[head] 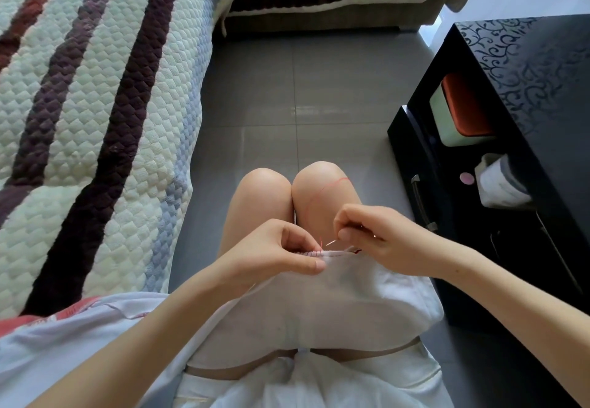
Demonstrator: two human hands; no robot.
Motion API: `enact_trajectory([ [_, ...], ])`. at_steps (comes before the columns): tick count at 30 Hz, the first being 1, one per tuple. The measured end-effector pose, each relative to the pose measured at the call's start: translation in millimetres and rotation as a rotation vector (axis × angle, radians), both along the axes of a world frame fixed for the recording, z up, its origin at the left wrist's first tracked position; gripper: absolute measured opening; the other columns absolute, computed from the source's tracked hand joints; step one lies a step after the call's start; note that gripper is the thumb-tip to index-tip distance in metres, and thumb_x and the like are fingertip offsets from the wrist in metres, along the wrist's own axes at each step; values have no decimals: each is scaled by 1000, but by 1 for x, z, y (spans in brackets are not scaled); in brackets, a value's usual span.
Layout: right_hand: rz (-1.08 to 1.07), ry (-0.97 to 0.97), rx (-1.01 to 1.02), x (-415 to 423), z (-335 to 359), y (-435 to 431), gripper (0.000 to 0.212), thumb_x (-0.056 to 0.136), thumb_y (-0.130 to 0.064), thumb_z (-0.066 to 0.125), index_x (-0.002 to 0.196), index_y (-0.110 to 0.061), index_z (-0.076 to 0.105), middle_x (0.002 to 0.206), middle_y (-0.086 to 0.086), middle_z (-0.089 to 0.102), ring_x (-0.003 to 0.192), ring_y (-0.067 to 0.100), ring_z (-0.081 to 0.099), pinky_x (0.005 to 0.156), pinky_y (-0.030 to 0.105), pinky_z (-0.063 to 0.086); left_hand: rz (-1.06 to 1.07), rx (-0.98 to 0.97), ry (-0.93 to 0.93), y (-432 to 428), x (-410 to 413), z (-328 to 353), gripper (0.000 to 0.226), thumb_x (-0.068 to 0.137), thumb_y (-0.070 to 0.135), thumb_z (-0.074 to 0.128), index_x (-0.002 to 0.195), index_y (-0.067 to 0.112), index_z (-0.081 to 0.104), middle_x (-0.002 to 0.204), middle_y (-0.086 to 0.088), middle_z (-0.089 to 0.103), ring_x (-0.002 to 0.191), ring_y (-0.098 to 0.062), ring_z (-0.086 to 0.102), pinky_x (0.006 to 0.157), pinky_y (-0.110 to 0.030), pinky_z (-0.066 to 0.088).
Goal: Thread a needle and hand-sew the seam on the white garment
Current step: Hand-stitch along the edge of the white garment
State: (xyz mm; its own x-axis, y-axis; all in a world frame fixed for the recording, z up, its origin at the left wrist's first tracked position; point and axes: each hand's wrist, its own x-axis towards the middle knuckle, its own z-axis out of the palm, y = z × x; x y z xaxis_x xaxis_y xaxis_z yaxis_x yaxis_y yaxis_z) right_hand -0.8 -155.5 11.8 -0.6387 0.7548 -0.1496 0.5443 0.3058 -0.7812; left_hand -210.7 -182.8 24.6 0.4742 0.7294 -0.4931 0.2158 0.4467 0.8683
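The white garment [322, 299] lies stretched over my lap, its top edge held up between both hands. My left hand [281, 251] pinches that edge at the seam [325, 252], where small red stitches show. My right hand [376, 238] pinches a thin needle [331, 242] whose tip pokes out just above the seam. A red thread [329, 185] runs from the seam up across my right knee.
A quilted striped bed cover [89, 114] fills the left side. A black patterned table [517, 139] stands close on the right, with an orange-lidded box [459, 110] and a tissue roll [498, 181] on its shelf. Grey tiled floor [303, 88] lies ahead.
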Motion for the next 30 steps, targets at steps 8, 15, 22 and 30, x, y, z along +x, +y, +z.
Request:
enact_trajectory([
  [8, 23, 10, -19, -3, -5, -6, 16, 88, -32, 45, 75, -39, 44, 74, -27, 54, 69, 6, 47, 64, 17, 37, 24, -15, -17, 0, 0, -1, 11, 81, -1, 72, 74, 7, 70, 66, 1, 64, 62, -4, 58, 62, -14, 45],
  [15, -10, 76, -97, -5, -6, -6, 17, 88, -29, 46, 73, -37, 47, 72, -22, 54, 69, 7, 46, 65, 21, 37, 52, -28, -69, 0, 0, -4, 1, 70, 13, 71, 71, 13, 72, 67, 3, 65, 63, -3, 58, 64, -14, 46],
  [22, -35, 189, -191, -6, -7, -9, 16, 90, -23, 46, 76, -29, 50, 67, -25, 52, 65, 1, 44, 62, 13, 34, 70, -38, -120, -2, 0, -5, 6, 71, 12, 71, 68, 17, 74, 70, 1, 65, 65, -5, 59, 66, -14, 48],
  [30, -38, 281, -324, -7, -8, -13, 16, 92, -24, 47, 77, -24, 52, 64, -19, 50, 63, 2, 39, 62, 19, 34, 46, -67, -172, -3, 4, -3, 14, 71, 8, 69, 63, 19, 73, 64, 5, 64, 60, -2, 58, 62, -13, 47],
])
